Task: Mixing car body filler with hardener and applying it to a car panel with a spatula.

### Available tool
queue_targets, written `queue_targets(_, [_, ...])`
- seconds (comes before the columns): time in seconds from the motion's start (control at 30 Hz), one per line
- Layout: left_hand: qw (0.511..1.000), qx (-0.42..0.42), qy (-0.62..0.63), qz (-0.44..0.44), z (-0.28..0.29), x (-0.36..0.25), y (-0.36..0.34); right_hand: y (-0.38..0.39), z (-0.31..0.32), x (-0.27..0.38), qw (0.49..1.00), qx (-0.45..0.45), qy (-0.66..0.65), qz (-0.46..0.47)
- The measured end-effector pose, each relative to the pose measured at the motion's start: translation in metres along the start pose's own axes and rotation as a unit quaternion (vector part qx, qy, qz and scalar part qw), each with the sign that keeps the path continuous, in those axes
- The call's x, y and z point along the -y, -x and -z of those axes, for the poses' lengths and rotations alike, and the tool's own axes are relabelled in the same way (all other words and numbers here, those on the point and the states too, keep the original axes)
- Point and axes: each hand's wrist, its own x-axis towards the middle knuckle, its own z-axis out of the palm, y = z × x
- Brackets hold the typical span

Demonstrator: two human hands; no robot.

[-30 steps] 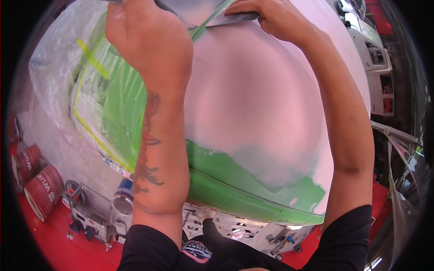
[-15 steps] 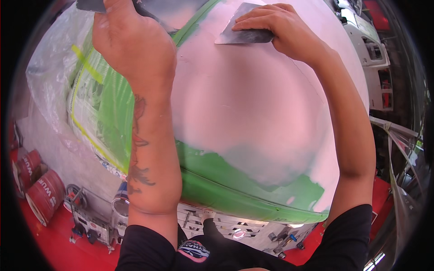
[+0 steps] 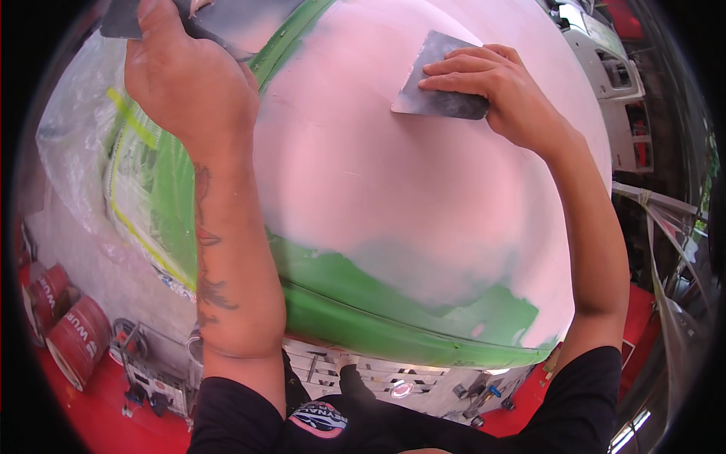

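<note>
My right hand (image 3: 514, 94) grips a flat grey spreader (image 3: 427, 72), fingers laid across its face and its lower left edge against or just over a large curved panel. Smooth pink filler (image 3: 393, 204) covers most of this panel, with sanded green paint (image 3: 325, 276) showing along the near side. At the upper left, my left hand (image 3: 193, 94) is closed on a dark flat plate (image 3: 121, 19), thumb on top. A small pale lump (image 3: 199, 6) shows by the thumb. The plate's far part is cut off by the frame, and the left fingers are mostly hidden.
Clear plastic sheeting (image 3: 72, 151) and yellow tape (image 3: 132, 117) border the panel's left side. Red drums (image 3: 78, 342) and a wheeled metal unit (image 3: 155, 374) stand on the red floor at lower left. White vehicle parts (image 3: 605, 64) are at far right, above a wrapped metal frame (image 3: 658, 200).
My right hand and the spreader have moved right and nearer to me across the pink panel. The left hand with its plate has shifted left in view.
</note>
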Motion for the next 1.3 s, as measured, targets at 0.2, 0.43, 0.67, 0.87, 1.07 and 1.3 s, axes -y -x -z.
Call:
queue_targets(0.2, [1.0, 0.009, -0.001, -0.014, -0.001, 0.0, 0.002, 0.034, 0.0, 0.001, 0.999, 0.012, 0.006, -0.032])
queue_targets(0.43, [0.974, 0.045, -0.154, -0.16, 0.004, 0.007, 0.002, 0.075, 0.001, -0.001, 0.998, 0.013, -0.004, -0.056])
queue_targets(0.67, [0.716, 0.058, -0.506, -0.478, 0.024, 0.016, -0.011, 0.121, -0.001, -0.002, 0.995, 0.022, -0.008, -0.096])
queue_targets(0.87, [0.67, 0.054, -0.537, -0.51, 0.025, 0.017, -0.013, 0.159, -0.002, -0.003, 0.992, 0.033, -0.011, -0.124])
queue_targets(1.07, [0.623, 0.069, -0.548, -0.554, 0.028, 0.019, -0.021, 0.195, -0.005, -0.002, 0.988, 0.04, -0.012, -0.147])
queue_targets(1.3, [0.616, 0.083, -0.565, -0.543, 0.031, 0.025, -0.035, 0.232, -0.007, 0.001, 0.982, 0.048, -0.023, -0.179])
